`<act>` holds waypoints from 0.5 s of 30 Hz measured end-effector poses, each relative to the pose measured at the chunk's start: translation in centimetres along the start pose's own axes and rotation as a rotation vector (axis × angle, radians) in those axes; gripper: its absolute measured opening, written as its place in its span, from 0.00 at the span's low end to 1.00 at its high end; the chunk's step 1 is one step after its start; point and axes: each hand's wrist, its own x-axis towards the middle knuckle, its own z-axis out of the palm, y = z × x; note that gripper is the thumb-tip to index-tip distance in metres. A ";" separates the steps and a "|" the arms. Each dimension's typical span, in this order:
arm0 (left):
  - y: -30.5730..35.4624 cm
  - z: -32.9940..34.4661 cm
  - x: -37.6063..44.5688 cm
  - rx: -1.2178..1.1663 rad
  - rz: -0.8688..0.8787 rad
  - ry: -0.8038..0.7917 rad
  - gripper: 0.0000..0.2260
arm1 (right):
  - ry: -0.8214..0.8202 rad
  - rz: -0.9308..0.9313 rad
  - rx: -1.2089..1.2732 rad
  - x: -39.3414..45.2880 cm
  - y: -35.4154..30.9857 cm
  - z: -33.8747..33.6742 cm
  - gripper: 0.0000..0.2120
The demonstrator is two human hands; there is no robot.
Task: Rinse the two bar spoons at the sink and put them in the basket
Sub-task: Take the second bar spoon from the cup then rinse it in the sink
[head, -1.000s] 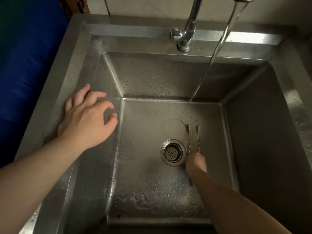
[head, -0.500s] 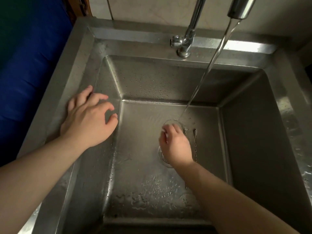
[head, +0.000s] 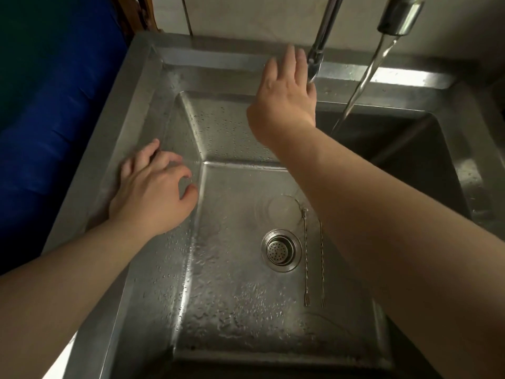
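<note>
Two thin twisted bar spoons lie side by side on the sink floor, just right of the drain: the left one point(head: 305, 258) and the right one point(head: 322, 263), fork ends toward me. My right forearm hides the top of the right spoon. My right hand point(head: 287, 97) is raised at the back rim with fingers spread, touching the tap's base, holding nothing. My left hand point(head: 153, 198) rests empty on the sink's left rim, fingers curled loosely. No basket is in view.
Water runs from the tap spout point(head: 400, 16) in a slanted stream point(head: 363, 80) into the steel sink point(head: 153, 86). The drain strainer point(head: 281, 250) sits mid-floor. A blue surface point(head: 54, 132) lies left of the sink. A tiled wall stands behind.
My right hand has let go of the spoons, lifted off the sink floor and moved up to the tap at the back. The spoons stay on the floor. My left hand has barely moved.
</note>
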 end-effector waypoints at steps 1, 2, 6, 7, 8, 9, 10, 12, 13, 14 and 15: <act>0.0 0.0 0.0 -0.001 -0.001 0.003 0.15 | 0.006 0.006 0.014 0.0 0.1 0.1 0.34; 0.0 0.0 0.0 -0.003 -0.002 0.003 0.15 | 0.023 0.008 0.026 -0.2 0.2 0.3 0.32; 0.1 -0.1 0.0 0.002 -0.003 -0.002 0.15 | 0.059 0.000 0.050 -1.2 0.4 1.5 0.28; 0.1 -0.1 0.0 0.001 -0.005 -0.003 0.15 | 0.061 -0.002 0.056 -1.5 0.5 1.8 0.27; 0.1 -0.1 0.0 -0.001 -0.007 -0.006 0.15 | 0.063 -0.004 0.064 -1.7 0.6 2.1 0.26; 0.2 -0.1 0.0 -0.002 -0.009 -0.008 0.15 | 0.066 -0.004 0.073 -1.9 0.7 2.4 0.25; 0.2 -0.2 0.0 -0.001 -0.012 -0.013 0.15 | 0.069 -0.003 0.081 -2.0 0.8 2.6 0.24; 0.2 -0.2 0.1 0.002 -0.016 -0.020 0.16 | 0.074 -0.005 0.082 -2.4 1.0 3.0 0.25; 0.2 -0.2 0.1 0.005 -0.018 -0.022 0.16 | 0.076 -0.009 0.079 -2.5 1.1 3.2 0.25; 0.3 -0.3 0.1 0.008 -0.019 -0.025 0.16 | 0.077 -0.013 0.078 -2.5 1.2 3.4 0.25; 0.3 -0.3 0.1 0.012 -0.021 -0.028 0.16 | 0.078 -0.015 0.078 -2.6 1.3 3.5 0.26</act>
